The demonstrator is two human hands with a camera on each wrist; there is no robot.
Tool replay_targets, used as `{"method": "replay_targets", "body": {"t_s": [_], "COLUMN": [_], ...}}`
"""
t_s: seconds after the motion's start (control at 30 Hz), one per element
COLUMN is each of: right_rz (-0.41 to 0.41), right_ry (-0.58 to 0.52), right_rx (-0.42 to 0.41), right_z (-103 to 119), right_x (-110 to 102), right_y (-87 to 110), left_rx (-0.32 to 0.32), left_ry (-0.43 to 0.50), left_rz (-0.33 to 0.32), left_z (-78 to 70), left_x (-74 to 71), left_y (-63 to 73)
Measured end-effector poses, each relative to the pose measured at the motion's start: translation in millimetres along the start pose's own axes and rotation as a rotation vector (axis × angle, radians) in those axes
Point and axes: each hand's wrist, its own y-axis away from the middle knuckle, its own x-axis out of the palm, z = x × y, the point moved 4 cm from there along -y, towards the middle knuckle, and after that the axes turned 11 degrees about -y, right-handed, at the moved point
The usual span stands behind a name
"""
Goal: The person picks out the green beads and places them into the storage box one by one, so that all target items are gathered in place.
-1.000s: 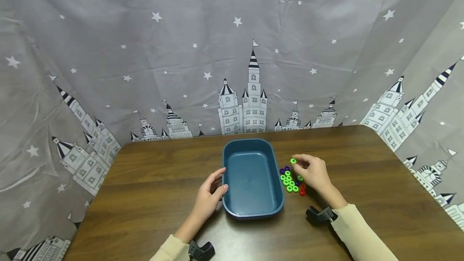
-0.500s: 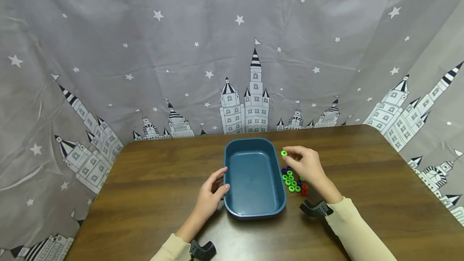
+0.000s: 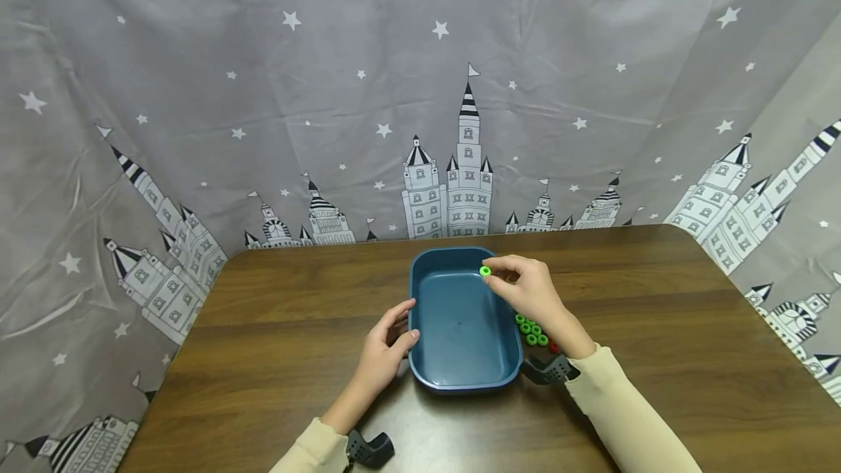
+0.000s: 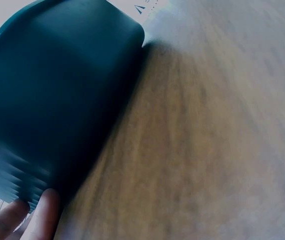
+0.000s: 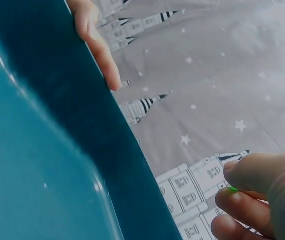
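A blue plastic bin point(image 3: 460, 341) sits on the wooden table. My left hand point(image 3: 381, 356) touches its left side, thumb and fingertips at the rim; in the left wrist view the fingers point(image 4: 45, 215) lie against its ribbed outer wall. Over the bin's far right corner, my right hand point(image 3: 525, 294) pinches a small green ring point(image 3: 485, 271) between thumb and fingertips. The right wrist view shows only a sliver of the green ring point(image 5: 233, 189) between the fingers. Just right of the bin lie several more green rings point(image 3: 532, 334) and a red ring point(image 3: 554, 347), partly hidden behind my right forearm.
The brown table point(image 3: 296, 312) extends to both sides of the bin. Behind it hangs a grey curtain point(image 3: 328, 93) printed with castles and stars. A black wrist device point(image 3: 548, 369) on my right arm overlaps the bin's near right edge.
My right hand has carried the green ring left and away from the ring pile, from above the table to over the bin. The left hand stays at the bin's side.
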Motion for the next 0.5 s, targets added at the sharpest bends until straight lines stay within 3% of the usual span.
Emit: {"method": "replay_targets", "body": {"t_s": [0.5], "right_rz": [0.117], "right_ry": [-0.003], "right_rx": [-0.011], "right_z": [7.4], "right_x": [39.3], "right_y": [-13.9], "left_rx": [-0.02], "left_ry": [-0.003], "left_rz": [0.005], "left_z": [0.4], "left_x": [1.1], "left_y": [-0.8]}}
